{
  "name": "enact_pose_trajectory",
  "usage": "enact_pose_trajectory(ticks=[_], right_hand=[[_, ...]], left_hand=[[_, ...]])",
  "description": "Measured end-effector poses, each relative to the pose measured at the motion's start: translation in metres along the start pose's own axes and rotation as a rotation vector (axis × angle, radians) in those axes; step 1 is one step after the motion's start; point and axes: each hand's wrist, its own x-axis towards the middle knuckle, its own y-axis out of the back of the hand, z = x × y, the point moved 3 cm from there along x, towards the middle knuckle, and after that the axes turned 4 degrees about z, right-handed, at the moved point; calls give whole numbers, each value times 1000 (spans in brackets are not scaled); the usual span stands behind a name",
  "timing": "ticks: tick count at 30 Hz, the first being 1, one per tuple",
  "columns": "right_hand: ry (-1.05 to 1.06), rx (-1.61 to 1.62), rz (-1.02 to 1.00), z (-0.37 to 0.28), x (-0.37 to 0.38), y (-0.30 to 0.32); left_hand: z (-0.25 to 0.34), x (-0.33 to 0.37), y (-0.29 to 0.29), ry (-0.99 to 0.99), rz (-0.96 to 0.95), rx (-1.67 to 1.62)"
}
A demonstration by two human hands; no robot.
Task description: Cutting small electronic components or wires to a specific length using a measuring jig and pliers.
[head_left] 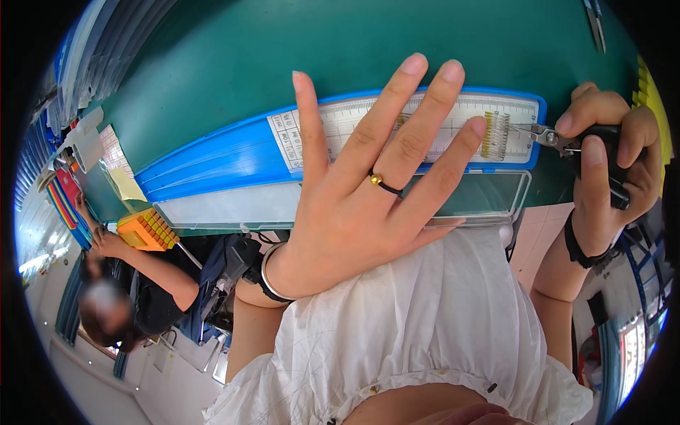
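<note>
My left hand (368, 184) lies palm down with its fingers spread across a long blue plastic case (212, 156), hiding the case's middle. Inside the case is a white card (523, 127) printed with ruler scales. At its right part lies a tight row of thin metal pieces (496, 134), like small springs or pins, close to my left fingertips. My right hand (613, 149) is wrapped around black-handled pliers (548, 136). Their slim jaws point left toward the metal row; whether they touch it I cannot tell. The case's clear lid (234, 207) hangs folded back on the near side.
A green work surface (283, 42) spreads beneath the case. Metal tweezers or scissors (597, 27) lie at the far right, near a yellow ridged thing (650, 92). On the left, an orange-and-yellow box (147, 230) stands before another person (152, 283). Papers (122, 159) lie nearby.
</note>
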Motion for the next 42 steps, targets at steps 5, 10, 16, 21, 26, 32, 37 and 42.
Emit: enact_pose_trajectory(ticks=[5,10,16,21,26,32,37,42], right_hand=[[12,-6,-3,0,1,-1],[11,-2,-20,0,1,1],[17,55,45,1,0,4],[20,22,-8,-1,2,2],[-9,-30,-35,-2,3,5],[115,-91,-90,2,-3,11],[111,-37,-129,6,-2,10],[58,-2,-57,-5,3,1]], left_hand=[[0,-2,-4,16,35,-41],[1,0,-2,14,24,-14],[3,1,-3,8,15,36],[4,3,-2,18,-4,45],[3,4,0,26,-37,49],[5,4,-1,40,-44,41],[4,5,-3,35,-54,41],[2,3,4,10,-25,28]])
